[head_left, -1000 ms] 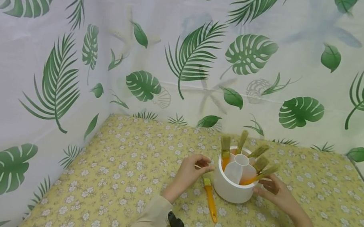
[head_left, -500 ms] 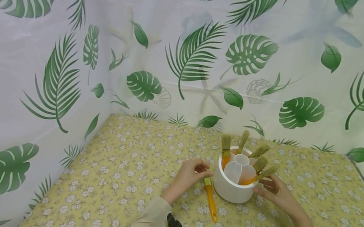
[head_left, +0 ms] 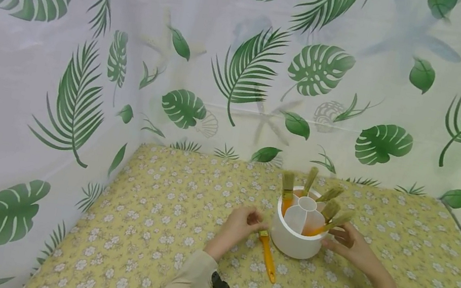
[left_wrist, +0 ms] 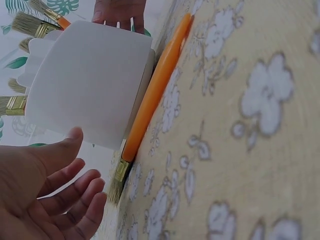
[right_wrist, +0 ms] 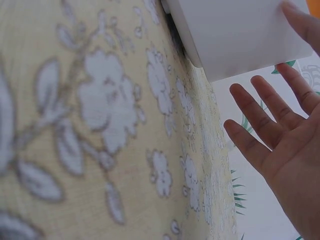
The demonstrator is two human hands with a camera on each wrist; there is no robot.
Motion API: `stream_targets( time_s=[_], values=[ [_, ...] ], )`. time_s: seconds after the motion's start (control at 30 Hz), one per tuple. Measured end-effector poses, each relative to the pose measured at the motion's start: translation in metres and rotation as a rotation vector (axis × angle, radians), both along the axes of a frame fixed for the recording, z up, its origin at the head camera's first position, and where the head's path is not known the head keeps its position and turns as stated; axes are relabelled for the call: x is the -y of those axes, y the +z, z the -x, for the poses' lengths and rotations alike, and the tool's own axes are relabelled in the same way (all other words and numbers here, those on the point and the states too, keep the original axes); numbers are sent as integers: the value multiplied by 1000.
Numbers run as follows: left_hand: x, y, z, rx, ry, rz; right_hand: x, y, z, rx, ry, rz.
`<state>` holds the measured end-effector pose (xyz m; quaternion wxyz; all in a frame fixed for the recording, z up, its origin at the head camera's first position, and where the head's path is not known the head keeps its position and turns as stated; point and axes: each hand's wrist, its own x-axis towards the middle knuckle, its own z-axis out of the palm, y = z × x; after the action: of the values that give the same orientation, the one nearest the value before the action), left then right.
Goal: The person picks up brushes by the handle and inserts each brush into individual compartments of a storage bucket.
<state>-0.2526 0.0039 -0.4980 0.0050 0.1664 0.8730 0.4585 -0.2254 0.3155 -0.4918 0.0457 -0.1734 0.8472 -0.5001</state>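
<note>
A white round divided holder stands upright on the table, and several paintbrushes with orange handles lean in its compartments, bristles up. One more paintbrush lies flat on the cloth at the holder's left, bristles pointing away from me. My left hand hovers by those bristles, its fingers loosely bent; in the left wrist view a gap separates the hand from the brush. On the holder's right side is my right hand, fingers fairly straight; its thumb touches or nearly touches the white wall.
A yellow floral cloth covers the table. Behind and to the left hang white curtains printed with green leaves, meeting the table's back edge. Dark wrist devices sit on both sleeves.
My left hand has lowered slightly from the holder's left side toward the bristles of the lying paintbrush. The right hand, the holder and the brushes keep their places.
</note>
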Motion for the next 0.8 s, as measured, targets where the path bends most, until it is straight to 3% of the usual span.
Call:
stream_targets(
  time_s=[0.3, 0.63, 0.8],
  values=[
    [0, -2, -1, 36, -3, 62, 0, 0, -1, -18, 11, 10],
    [-3, -7, -9, 103, 23, 165, 0, -2, 1, -9, 15, 15],
    [-6, -6, -14, 87, 38, 177, 0, -1, 0, -8, 14, 14]
  ],
)
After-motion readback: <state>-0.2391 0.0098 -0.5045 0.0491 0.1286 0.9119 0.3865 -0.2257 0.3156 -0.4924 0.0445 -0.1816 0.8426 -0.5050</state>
